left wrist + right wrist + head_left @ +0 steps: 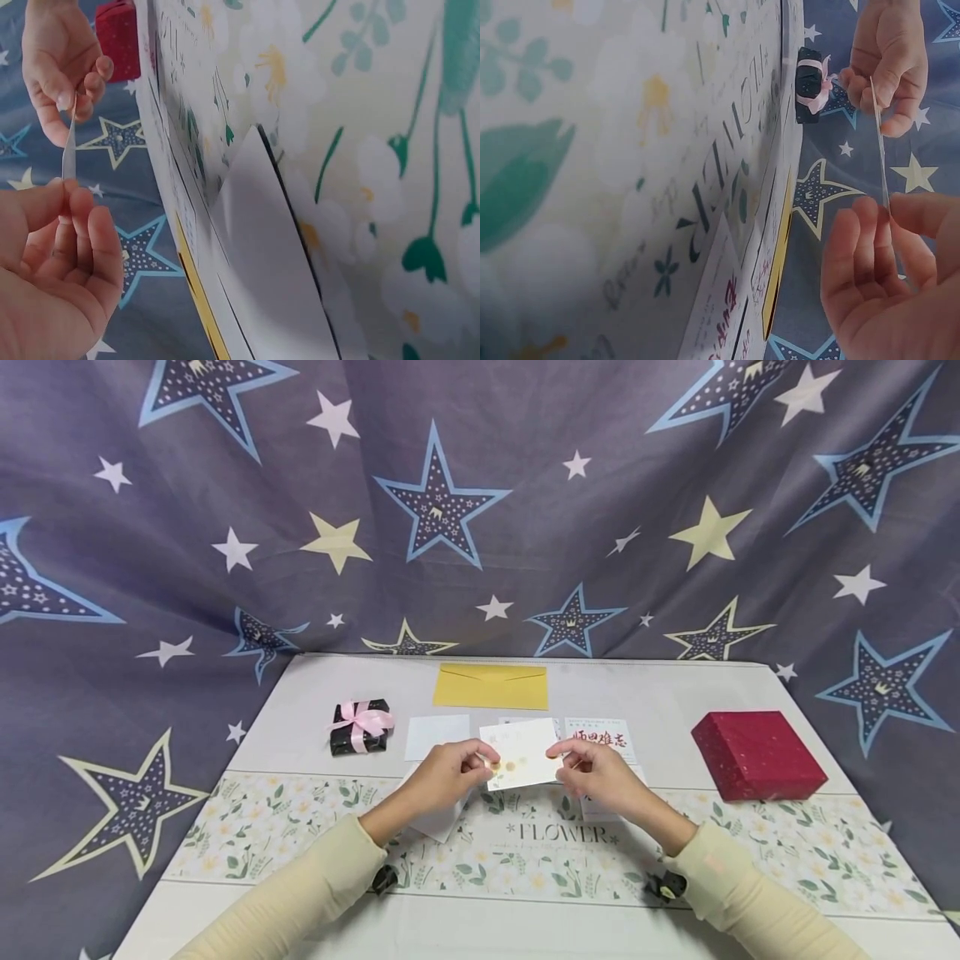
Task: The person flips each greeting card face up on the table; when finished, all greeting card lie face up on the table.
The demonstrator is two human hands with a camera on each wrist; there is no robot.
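Both hands hold up one white card (528,752) with faint lettering and small yellow flowers, above the middle of the table. My left hand (444,772) pinches its left edge between thumb and fingers. On the opposite edge, my right hand (603,779) pinches it in the same way. Both wrist views catch the card edge-on, as a thin strip (69,154) between the two hands. Beneath the hands lie several other cards, among them a plain pale card (437,737) at left and a card with red lettering (611,737) at right, partly covered by the right hand.
A yellow envelope (491,687) lies behind the cards. To the left stands a black gift box (360,727) with a pink bow; to the right, a dark red box (759,756). A flower-printed strip (525,868) crosses the white table. Star-patterned cloth (480,527) hangs behind.
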